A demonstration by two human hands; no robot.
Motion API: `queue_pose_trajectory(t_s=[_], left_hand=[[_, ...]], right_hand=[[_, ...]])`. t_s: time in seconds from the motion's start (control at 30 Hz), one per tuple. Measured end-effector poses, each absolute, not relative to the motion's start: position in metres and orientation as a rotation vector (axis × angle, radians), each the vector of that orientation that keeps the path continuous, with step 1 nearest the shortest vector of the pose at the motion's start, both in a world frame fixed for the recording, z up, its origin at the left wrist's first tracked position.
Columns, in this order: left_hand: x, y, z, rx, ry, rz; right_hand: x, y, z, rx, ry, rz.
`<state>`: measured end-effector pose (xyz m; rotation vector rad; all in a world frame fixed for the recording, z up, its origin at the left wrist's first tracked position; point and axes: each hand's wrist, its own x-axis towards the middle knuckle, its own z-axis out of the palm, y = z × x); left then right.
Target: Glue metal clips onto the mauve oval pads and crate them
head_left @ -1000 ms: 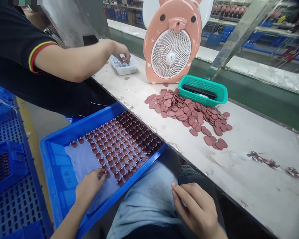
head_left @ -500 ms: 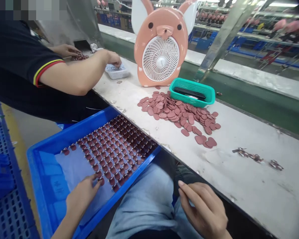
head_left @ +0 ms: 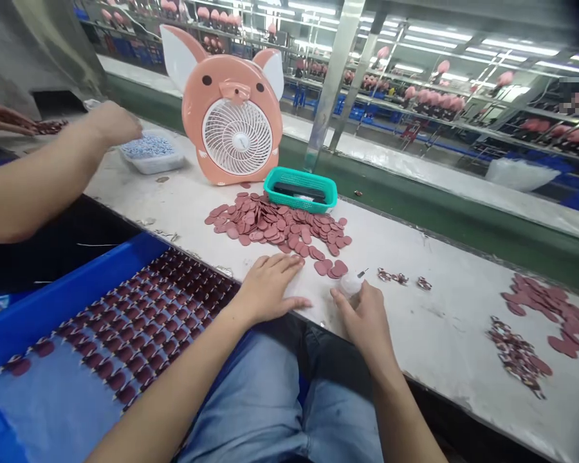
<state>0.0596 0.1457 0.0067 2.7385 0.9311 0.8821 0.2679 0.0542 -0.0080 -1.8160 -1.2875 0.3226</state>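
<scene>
My left hand (head_left: 269,285) rests flat on the white bench near its front edge, fingers stretched out and holding nothing. My right hand (head_left: 364,314) is wrapped round a small clear bottle with a thin nozzle (head_left: 352,281), just right of the left hand. A pile of reddish-brown flat oval pieces (head_left: 276,225) lies a little beyond both hands. On my lap to the left sits a blue tray (head_left: 67,302) with rows of the same pieces laid on a pale sheet.
A pink animal-shaped fan (head_left: 231,128) and a green basket (head_left: 301,189) stand behind the pile. More pieces (head_left: 545,305) and small dark parts (head_left: 516,354) lie at the right. A co-worker's arm (head_left: 48,167) reaches toward a white dish of small parts (head_left: 150,152) at the left.
My left hand left the blue tray and now lies on the bench. My right hand rose from my lap and holds the small bottle. The view swung right.
</scene>
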Motion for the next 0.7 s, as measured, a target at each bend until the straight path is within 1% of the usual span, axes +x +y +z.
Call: queue_pose_trajectory(t_s=[0.1,0.17,0.3,0.4,0.6,0.7], left_hand=[[0.048,0.141,-0.001,2.757,0.753,0.827],[0.038,0.127,-0.008,2.71,0.726,0.886],[0.036,0.09,-0.019,2.439,0.898,1.116],[0.044,0.071,-0.022,2.196,1.095,1.196],[0.05,0.075,-0.026,2.028,1.209,1.157],[0.048,0.075,-0.016,1.862,1.188,1.121]], right_hand=[[0.266,0.049,-0.006,-1.704,-1.26,0.415],[0.259,0.039,-0.005,-1.597,-1.226,0.497],[0.237,0.024,-0.003,-1.388,-1.134,0.701],[0.222,0.023,-0.003,-1.324,-1.113,0.824],[0.221,0.028,-0.004,-1.339,-1.02,0.842],[0.222,0.025,0.0,-1.333,-1.005,0.894]])
